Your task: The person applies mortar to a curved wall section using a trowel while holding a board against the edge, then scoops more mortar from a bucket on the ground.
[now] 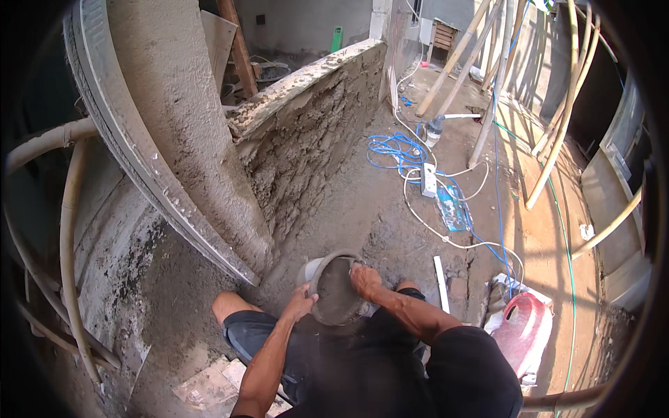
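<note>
A round mortar-caked bucket (318,277) stands tilted between my knees, with wet grey mortar (337,285) inside. My left hand (300,304) is closed on its left rim, the thumb near the edge. At the opposite side, my right hand (364,281) makes a fist over the rim. What that fist holds is hidden; I cannot tell whether it is the rim or a tool handle. Just behind the bucket's left side a pale rounded object (309,268) shows in part.
Ahead on the left runs a low wall (313,122) covered in rough mortar, beside a plastered column (174,104). Blue cable (397,150), a white power strip (428,180) and leaning poles (488,111) lie ahead right. A red-and-white sack (519,327) is near my right side.
</note>
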Demonstrator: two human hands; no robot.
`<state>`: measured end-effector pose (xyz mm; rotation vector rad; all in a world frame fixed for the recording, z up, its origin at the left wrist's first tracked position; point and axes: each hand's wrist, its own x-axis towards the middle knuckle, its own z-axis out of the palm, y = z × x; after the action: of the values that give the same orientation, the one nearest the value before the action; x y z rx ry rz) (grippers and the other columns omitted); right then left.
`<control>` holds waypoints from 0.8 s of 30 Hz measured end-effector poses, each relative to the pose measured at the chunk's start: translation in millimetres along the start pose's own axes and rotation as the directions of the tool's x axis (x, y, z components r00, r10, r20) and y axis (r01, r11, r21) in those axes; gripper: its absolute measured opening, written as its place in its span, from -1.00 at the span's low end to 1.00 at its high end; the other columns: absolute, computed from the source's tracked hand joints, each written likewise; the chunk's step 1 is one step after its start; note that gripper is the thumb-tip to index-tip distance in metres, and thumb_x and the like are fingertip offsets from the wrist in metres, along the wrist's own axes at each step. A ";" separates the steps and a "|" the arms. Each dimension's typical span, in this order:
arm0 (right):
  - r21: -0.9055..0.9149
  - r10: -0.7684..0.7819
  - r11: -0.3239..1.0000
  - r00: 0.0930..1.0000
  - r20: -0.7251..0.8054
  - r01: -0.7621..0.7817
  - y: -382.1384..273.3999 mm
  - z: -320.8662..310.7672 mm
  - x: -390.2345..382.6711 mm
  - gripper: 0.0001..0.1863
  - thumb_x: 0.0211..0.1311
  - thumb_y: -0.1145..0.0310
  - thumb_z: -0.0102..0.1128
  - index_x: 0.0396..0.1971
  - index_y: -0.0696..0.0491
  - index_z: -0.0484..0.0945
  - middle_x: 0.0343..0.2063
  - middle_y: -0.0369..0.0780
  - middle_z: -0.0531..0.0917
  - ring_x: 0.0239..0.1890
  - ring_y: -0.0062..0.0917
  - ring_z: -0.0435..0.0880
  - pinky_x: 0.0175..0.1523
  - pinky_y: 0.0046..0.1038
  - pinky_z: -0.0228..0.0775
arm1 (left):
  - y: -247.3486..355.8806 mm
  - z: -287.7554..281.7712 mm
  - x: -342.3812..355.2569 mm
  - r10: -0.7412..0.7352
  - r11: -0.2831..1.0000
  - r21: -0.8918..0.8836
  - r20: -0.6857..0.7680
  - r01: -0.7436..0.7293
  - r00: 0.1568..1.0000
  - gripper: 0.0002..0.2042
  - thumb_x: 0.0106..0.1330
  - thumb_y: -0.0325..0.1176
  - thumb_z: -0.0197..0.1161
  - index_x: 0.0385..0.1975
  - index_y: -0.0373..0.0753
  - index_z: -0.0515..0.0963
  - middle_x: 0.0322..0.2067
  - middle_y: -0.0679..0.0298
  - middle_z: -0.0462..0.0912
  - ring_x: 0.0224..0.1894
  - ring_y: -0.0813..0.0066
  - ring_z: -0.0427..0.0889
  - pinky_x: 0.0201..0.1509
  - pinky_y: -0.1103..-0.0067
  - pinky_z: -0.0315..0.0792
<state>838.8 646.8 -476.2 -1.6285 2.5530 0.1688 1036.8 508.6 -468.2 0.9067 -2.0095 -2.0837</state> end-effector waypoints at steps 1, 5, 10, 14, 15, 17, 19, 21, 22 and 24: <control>-0.058 -0.066 0.996 0.991 0.117 0.073 26.7 15.0 4.2 -0.68 0.29 0.32 0.06 -0.09 0.24 0.51 -0.32 -0.08 0.72 -0.31 -0.30 0.79 -0.34 -0.25 0.64 | -6.2 11.6 0.9 0.032 0.999 0.011 0.043 -0.032 0.999 -0.57 0.37 -0.54 0.17 0.25 -0.32 0.43 0.02 0.17 0.65 0.04 0.38 0.60 0.12 0.46 0.49; 0.091 -0.027 0.996 0.991 0.132 0.015 23.3 71.7 -13.7 -0.66 0.29 0.34 0.04 -0.07 0.27 0.50 -0.30 -0.05 0.71 -0.27 -0.18 0.78 -0.29 -0.21 0.64 | 3.1 9.5 -27.7 -0.104 0.980 -0.166 0.036 0.109 0.994 -0.55 0.39 -0.58 0.13 0.29 -0.26 0.41 0.03 0.22 0.63 0.06 0.41 0.59 0.13 0.47 0.50; 0.237 -0.154 0.966 0.962 0.227 0.098 4.1 97.4 -17.5 -0.83 0.16 0.36 0.18 -0.35 0.14 0.64 -0.38 -0.07 0.73 -0.28 -0.15 0.78 -0.28 -0.15 0.62 | -19.4 -8.7 -35.4 -0.141 0.966 -0.211 0.054 0.149 0.989 -0.55 0.40 -0.58 0.12 0.29 -0.22 0.41 0.02 0.24 0.60 0.02 0.43 0.59 -0.02 0.43 0.61; 0.403 -0.342 0.896 0.865 0.366 0.184 0.4 86.7 -22.9 -0.87 0.11 0.37 0.22 -0.51 0.09 0.66 -0.48 -0.13 0.71 -0.45 -0.27 0.69 -0.39 -0.19 0.54 | -27.4 -13.9 -39.8 -0.146 0.966 -0.203 0.073 0.159 0.986 -0.58 0.42 -0.55 0.13 0.27 -0.15 0.43 -0.01 0.29 0.60 -0.06 0.46 0.59 -0.10 0.42 0.63; 0.456 -0.415 0.863 0.818 0.397 0.217 -0.6 85.9 -24.0 -0.87 0.11 0.39 0.21 -0.53 0.10 0.65 -0.52 -0.15 0.69 -0.52 -0.32 0.65 -0.44 -0.21 0.50 | -28.1 -13.4 -39.4 -0.148 0.969 -0.191 0.071 0.159 0.986 -0.58 0.42 -0.55 0.13 0.27 -0.15 0.43 -0.01 0.29 0.60 -0.06 0.46 0.59 -0.10 0.42 0.63; 0.558 -0.555 0.785 0.704 0.442 0.268 -2.6 85.4 -27.0 -0.88 0.09 0.43 0.21 -0.58 0.11 0.64 -0.59 -0.18 0.67 -0.67 -0.41 0.56 -0.54 -0.27 0.43 | -30.6 -8.4 -36.1 -0.200 0.968 -0.150 0.025 0.201 0.980 -0.61 0.44 -0.51 0.13 0.25 -0.09 0.44 -0.02 0.33 0.61 -0.08 0.47 0.61 -0.09 0.42 0.64; 0.707 -0.578 0.661 0.772 0.266 0.252 -28.0 80.3 -34.8 -0.88 0.11 0.41 0.22 -0.57 0.10 0.60 -0.63 -0.22 0.62 -0.69 -0.46 0.51 -0.59 -0.31 0.37 | -49.2 -28.6 -33.1 -0.197 0.963 -0.187 -0.004 0.193 0.980 -0.66 0.44 -0.44 0.18 0.19 -0.09 0.45 -0.05 0.36 0.62 -0.11 0.49 0.64 -0.09 0.44 0.64; 0.832 -0.546 0.508 0.831 0.110 0.223 -30.7 71.4 -40.3 -0.87 0.13 0.40 0.23 -0.55 0.10 0.57 -0.66 -0.26 0.57 -0.72 -0.51 0.46 -0.63 -0.36 0.31 | -47.0 -29.6 -30.2 -0.207 0.953 -0.228 -0.003 0.201 0.978 -0.69 0.43 -0.38 0.23 0.14 -0.09 0.47 -0.09 0.40 0.63 -0.13 0.51 0.67 -0.09 0.45 0.65; 0.926 -0.545 0.337 0.767 0.338 -0.169 -24.4 64.3 -48.9 -0.87 0.17 0.38 0.24 -0.51 0.09 0.55 -0.67 -0.30 0.52 -0.71 -0.56 0.46 -0.65 -0.42 0.27 | -38.4 -17.0 -33.8 -0.239 0.941 -0.251 -0.018 0.227 0.971 -0.69 0.43 -0.35 0.24 0.14 -0.08 0.46 -0.08 0.38 0.64 -0.13 0.50 0.68 -0.08 0.44 0.66; 0.799 -0.638 0.030 0.604 0.478 -0.600 -17.1 47.4 -55.8 -0.93 0.27 0.40 0.20 -0.32 0.05 0.51 -0.65 -0.41 0.42 -0.68 -0.69 0.41 -0.67 -0.57 0.18 | -35.6 -20.2 -34.0 -0.249 0.922 -0.316 -0.035 0.226 0.968 -0.71 0.45 -0.30 0.21 0.13 -0.05 0.46 -0.03 0.35 0.66 -0.08 0.46 0.70 -0.06 0.37 0.68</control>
<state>879.3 696.8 -515.2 -0.5484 1.0364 -0.6839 1085.7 511.2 -489.0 1.1928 -1.5382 -2.3604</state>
